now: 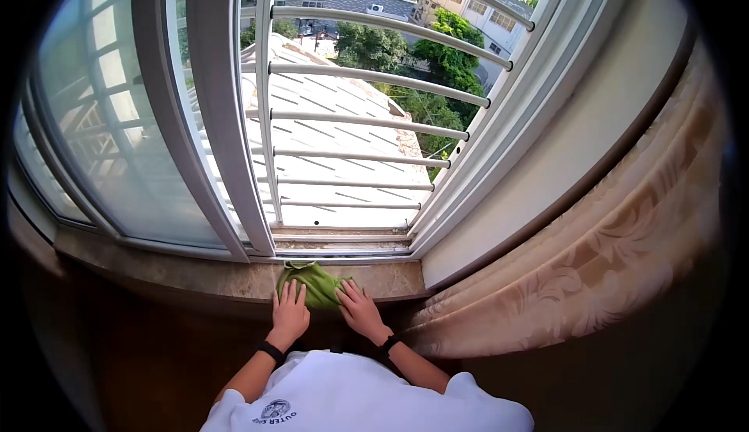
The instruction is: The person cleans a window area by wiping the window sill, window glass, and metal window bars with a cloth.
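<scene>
A green cloth lies bunched on the brown stone windowsill, its near part hanging over the front edge. My left hand rests on the cloth's left side with the fingers stretched out and slightly apart. On the right side of the cloth, my right hand touches it with spread fingers. The palms face down and neither hand is wrapped round the cloth. Black bands circle both wrists.
Beyond the sill is the window track, with white horizontal bars outside it. Frosted sliding panes stand at the left. A patterned beige curtain hangs at the right, beside the wall.
</scene>
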A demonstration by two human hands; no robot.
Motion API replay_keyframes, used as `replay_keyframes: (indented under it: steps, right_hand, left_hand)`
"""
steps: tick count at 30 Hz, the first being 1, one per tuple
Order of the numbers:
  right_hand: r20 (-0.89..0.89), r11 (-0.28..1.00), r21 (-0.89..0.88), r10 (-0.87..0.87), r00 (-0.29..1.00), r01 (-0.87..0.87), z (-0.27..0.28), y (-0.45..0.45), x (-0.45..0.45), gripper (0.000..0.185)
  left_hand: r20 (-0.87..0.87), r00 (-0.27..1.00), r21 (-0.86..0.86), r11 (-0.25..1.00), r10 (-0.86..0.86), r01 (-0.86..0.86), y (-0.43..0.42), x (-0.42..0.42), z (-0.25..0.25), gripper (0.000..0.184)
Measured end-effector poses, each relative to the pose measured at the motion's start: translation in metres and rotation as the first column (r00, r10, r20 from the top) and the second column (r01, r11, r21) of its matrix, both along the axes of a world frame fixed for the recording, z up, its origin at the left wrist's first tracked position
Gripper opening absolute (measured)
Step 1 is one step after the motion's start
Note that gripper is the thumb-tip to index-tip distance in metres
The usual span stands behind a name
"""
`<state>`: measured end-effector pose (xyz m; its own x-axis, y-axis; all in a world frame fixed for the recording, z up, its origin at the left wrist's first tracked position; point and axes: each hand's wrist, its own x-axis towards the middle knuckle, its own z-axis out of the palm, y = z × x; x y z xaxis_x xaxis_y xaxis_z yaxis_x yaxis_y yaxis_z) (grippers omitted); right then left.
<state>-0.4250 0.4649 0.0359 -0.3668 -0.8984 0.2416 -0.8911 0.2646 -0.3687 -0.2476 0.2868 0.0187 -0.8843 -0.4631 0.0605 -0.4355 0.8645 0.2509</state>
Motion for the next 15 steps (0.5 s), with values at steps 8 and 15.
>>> replay_keyframes:
  steps: [8,15]
  right_hand:
    - [0.009,0.950,-0.055,-0.307,0.952,0.307,0.004,-0.029,-0.034,0.040]
    - [0.101,0.961,-0.246,-0.100,0.990,0.122,-0.003,0.002,-0.002,0.035]
  left_hand:
    - [0.066,0.994,0.002,0.997,0.082,-0.082,-0.018,-0.045,0.009,0.060]
    - [0.081,0.991,0.002,0.994,0.106,-0.106,-0.001,-0.036,0.009,0.067]
